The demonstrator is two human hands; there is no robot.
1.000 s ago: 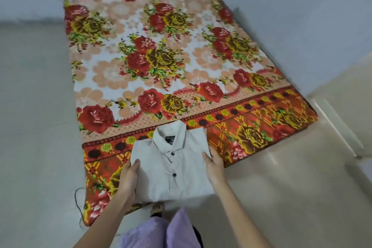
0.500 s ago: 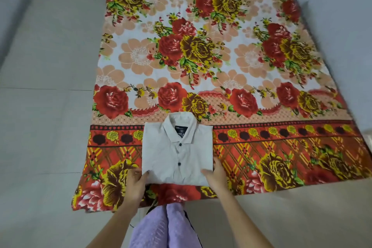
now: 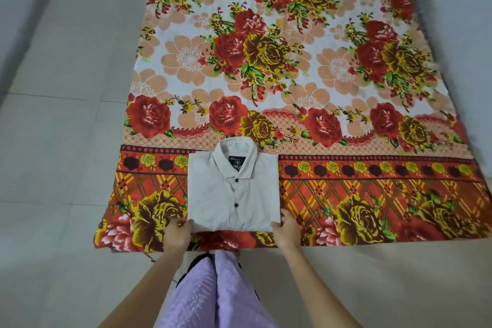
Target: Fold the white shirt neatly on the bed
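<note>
Both hands grip folded white shirt (image 3: pixel 231 194); bed (image 3: pixel 346 194) beneath.

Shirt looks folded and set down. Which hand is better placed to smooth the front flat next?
Roughly even, slightly the right hand. Both hands rest at the shirt's near corners, the left hand at the other, but the right lies higher along the side edge.

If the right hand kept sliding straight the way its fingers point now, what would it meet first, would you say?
The right hand already touches the white shirt at its near right corner. Its fingers point up and slightly inward, so it would likely push into the shirt's folded right edge first.
</note>
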